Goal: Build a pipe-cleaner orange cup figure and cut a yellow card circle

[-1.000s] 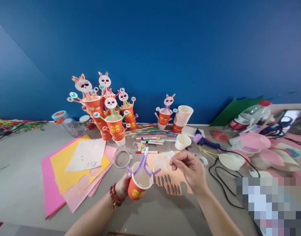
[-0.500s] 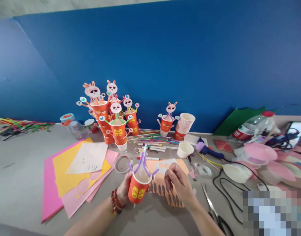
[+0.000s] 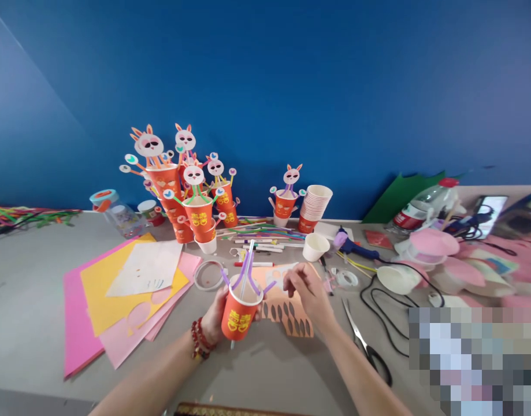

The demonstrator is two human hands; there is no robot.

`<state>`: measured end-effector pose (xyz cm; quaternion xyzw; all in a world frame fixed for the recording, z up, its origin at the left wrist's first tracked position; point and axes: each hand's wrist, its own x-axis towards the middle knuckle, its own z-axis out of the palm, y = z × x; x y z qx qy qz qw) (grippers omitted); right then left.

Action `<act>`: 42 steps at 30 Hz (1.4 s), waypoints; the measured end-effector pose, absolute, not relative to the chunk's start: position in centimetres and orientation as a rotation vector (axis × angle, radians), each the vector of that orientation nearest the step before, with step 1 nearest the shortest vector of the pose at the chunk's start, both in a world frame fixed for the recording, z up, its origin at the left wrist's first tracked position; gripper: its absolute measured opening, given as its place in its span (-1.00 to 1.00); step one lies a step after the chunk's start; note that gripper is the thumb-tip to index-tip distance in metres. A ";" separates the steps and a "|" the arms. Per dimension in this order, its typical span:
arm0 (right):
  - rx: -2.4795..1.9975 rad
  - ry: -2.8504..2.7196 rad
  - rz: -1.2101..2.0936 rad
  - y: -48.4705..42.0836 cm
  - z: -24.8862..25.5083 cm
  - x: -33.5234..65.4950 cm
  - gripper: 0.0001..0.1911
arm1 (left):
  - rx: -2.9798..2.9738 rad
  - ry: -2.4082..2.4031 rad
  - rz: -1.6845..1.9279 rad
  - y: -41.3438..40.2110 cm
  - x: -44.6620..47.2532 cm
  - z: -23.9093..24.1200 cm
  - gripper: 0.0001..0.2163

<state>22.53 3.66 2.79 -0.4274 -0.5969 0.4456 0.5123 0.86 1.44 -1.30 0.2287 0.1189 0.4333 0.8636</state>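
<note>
My left hand, with a red bead bracelet on the wrist, is wrapped round an orange paper cup held just above the grey table. A white straw and purple pipe cleaners stick out of the cup. My right hand hovers beside it over an orange paper sheet with cut-out shapes. Its fingers are curled in a pinch; what they hold I cannot make out.
Finished rabbit cups and a stack of white cups stand at the back. Pink and yellow paper sheets lie left. Markers, a tape ring, scissors, a glue gun with black cable, a bottle lie around.
My right hand has come down and left, closer to the cup. The cup was tilted toward me and now stands more upright. The camera view shifted slightly.
</note>
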 end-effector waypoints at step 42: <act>-1.065 -1.504 0.969 3.0 2.5 22.6 -0.55 | 0.369 0.275 0.864 1.3 0.6 -0.8 -0.45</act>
